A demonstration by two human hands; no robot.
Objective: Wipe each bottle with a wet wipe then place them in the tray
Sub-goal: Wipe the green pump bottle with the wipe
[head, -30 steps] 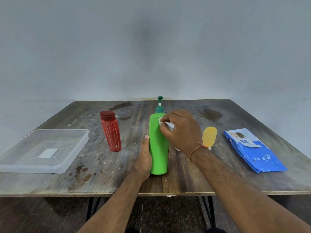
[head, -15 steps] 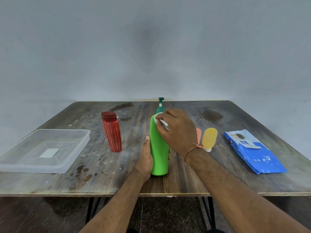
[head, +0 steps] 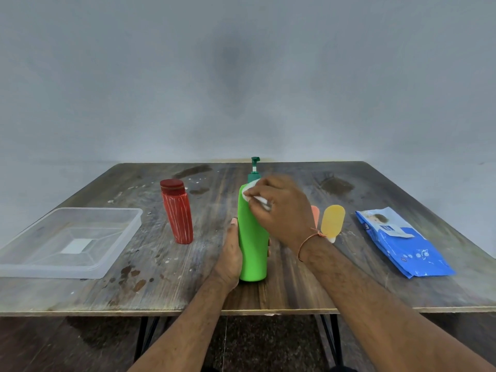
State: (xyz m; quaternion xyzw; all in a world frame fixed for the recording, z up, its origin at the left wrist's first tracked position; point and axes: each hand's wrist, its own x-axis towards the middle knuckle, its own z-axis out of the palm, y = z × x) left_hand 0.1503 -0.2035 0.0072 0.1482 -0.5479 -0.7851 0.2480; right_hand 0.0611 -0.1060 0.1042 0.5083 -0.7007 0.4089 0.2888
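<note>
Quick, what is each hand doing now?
Left hand: grips the tall green plastic pump bottle.
Right hand: pinches a white wet wipe.

Both my forearms reach forward and converge at centre. My left hand [head: 231,253] is low, thumb pointing up, fingers wrapped round the lower body of the green bottle [head: 252,237]. My right hand [head: 281,210] is higher, knuckles up, fingers curled, pinching the wet wipe [head: 251,189] against the bottle's shoulder. Thread band on right wrist.
</note>
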